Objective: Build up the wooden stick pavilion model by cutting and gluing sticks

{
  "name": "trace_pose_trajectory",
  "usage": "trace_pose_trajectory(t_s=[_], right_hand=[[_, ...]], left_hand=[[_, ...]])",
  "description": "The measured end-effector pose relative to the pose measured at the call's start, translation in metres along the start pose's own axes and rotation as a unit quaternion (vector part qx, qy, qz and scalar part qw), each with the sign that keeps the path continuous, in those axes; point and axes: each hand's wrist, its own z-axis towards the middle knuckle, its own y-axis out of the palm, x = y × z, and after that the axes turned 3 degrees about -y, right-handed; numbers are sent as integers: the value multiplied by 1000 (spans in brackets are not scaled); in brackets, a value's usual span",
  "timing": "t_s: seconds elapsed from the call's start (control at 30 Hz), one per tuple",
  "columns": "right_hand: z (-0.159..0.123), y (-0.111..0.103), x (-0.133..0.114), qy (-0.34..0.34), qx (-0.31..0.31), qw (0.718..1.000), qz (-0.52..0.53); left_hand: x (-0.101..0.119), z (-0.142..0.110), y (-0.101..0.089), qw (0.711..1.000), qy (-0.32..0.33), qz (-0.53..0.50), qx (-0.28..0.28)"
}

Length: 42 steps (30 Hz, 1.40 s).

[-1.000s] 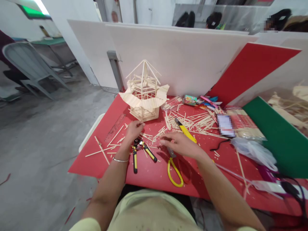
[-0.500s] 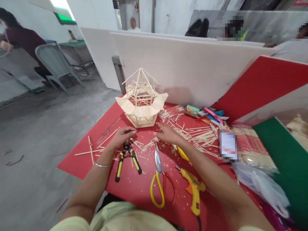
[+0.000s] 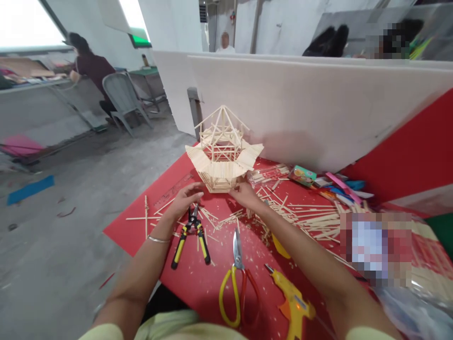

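The right hand [image 3: 244, 193] has moved from over the scissors [image 3: 238, 250] to the base of the stick house [image 3: 223, 167]. The red table [image 3: 122, 231] bears the house, upright on its far part; thin roof strips [image 3: 251, 156] could snap if squeezed. The left hand [image 3: 184, 197], thumb and fingers apart, is beside the base; whether the right pinches it, I cannot tell.

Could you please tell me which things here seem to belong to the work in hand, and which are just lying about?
Probably belonging:
stick model, right hand at its base
loose sticks
pliers
scissors
glue gun

Probably just lying about:
green box
plastic bag
blue sheet on the floor
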Motion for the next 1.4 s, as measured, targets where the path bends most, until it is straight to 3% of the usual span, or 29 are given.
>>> trace_pose_trajectory(t_s=[0.1,0.3,0.7,0.9,1.13,1.27,1.4], right_hand=[[2,8,-10,10,20,1000,12],[-2,22,-32,18,44,998,36],[-1,38,-30,86,66,994,-1],[-16,40,-46,59,41,997,-9],[-29,45,-49,10,42,999,-19],[-31,34,-32,35,47,997,-59],[-21,1,-3,83,62,988,-118]], left_hand=[[0,2,5,1000,-3,-26,-9],[-2,12,0,999,17,-40,32],[-1,11,6,998,-27,-48,17],[5,6,11,999,11,-25,47],[4,9,13,999,25,-38,20],[0,8,14,999,8,-32,20],[-4,10,14,999,17,-22,33]])
